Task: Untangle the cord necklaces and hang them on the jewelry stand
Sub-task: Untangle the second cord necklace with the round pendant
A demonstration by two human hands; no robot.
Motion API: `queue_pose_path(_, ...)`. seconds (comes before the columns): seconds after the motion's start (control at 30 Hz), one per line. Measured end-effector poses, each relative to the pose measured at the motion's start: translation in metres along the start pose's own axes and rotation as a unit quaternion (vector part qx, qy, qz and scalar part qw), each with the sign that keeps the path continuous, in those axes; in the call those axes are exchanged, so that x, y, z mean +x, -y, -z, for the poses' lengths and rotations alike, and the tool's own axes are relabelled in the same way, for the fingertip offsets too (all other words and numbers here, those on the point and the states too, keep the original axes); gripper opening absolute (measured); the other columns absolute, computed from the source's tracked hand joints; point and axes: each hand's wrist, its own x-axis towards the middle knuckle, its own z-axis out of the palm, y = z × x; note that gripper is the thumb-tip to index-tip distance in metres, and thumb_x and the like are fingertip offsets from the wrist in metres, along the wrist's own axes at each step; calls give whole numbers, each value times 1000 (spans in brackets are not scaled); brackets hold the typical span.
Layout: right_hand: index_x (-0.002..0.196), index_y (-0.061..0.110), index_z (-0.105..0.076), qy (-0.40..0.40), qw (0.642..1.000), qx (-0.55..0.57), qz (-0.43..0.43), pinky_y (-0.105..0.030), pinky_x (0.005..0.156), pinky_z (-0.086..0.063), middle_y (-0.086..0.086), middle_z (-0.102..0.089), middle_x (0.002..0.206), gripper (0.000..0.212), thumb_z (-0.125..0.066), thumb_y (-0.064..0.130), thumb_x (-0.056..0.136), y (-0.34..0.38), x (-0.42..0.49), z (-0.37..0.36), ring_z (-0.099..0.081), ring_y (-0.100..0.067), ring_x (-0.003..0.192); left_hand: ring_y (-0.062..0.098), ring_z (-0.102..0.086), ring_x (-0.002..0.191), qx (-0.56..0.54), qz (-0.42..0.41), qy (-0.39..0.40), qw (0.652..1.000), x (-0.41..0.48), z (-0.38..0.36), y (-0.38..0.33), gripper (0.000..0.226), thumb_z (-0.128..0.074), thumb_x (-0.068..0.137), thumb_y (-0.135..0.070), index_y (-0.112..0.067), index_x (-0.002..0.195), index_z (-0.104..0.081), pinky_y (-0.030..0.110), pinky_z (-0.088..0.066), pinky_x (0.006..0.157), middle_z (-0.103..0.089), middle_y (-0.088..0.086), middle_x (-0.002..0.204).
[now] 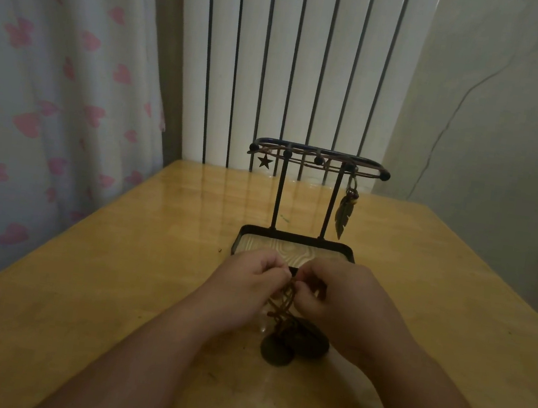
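A black metal jewelry stand (pixel 319 157) with a wood-lined tray base (pixel 293 242) stands on the table ahead of me. From its top rail hang a star pendant (pixel 265 161) on the left and a feather pendant (pixel 343 219) on the right, each on a brown cord. In front of the tray, my left hand (pixel 244 283) and my right hand (pixel 339 296) pinch a tangle of brown cords (pixel 283 301) between them. Two dark round pendants (pixel 293 343) dangle from the tangle and lie on the table.
The yellow wooden table (pixel 111 285) runs to a white ribbed radiator (pixel 297 69) behind the stand. A curtain with pink hearts (pixel 52 87) hangs at the left. A tiny dark speck (pixel 221 250) lies left of the tray.
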Motion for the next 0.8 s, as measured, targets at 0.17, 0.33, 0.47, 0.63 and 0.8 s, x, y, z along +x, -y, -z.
queue_pose_path(0.17,94,31,-59,-11,1000,-3,-16,-21,69,-52,12,-57,83,5,-56,34,91,2,1,-2,-55,-5,75,1,-55,62,25,-22,-46,998,-2,1,-4,12,-60,90,-23,-28,80,-64,19,-42,57,-63,-8,72)
queue_pose_path(0.33,93,32,-58,-18,999,21,-25,-23,72,-54,12,-58,84,3,-57,32,91,4,1,-2,-56,-5,76,2,-54,55,33,-42,-93,994,-2,3,-5,15,-63,85,-17,-25,72,-64,17,-40,51,-62,-6,64)
queue_pose_path(0.47,96,32,-60,-3,999,24,-24,-23,73,-55,13,-58,85,7,-57,34,91,6,1,-5,-56,-4,77,-2,-57,56,47,-41,-77,995,-4,2,-5,17,-65,87,-20,-30,73,-66,14,-42,52,-66,-7,67)
queue_pose_path(0.63,89,32,-61,-22,999,-6,-22,-22,68,-53,12,-58,79,5,-57,35,89,3,0,-7,-56,-4,71,3,-57,59,60,-25,-63,996,-3,1,-4,16,-61,89,-21,-28,76,-66,18,-43,54,-67,-3,71)
queue_pose_path(0.8,88,34,-58,-57,998,-9,2,-21,69,-51,14,-55,80,1,-57,35,88,3,0,-6,-53,-3,75,4,-56,58,40,-18,-48,998,-2,2,-3,18,-58,92,-22,-27,77,-65,21,-43,55,-66,-3,69)
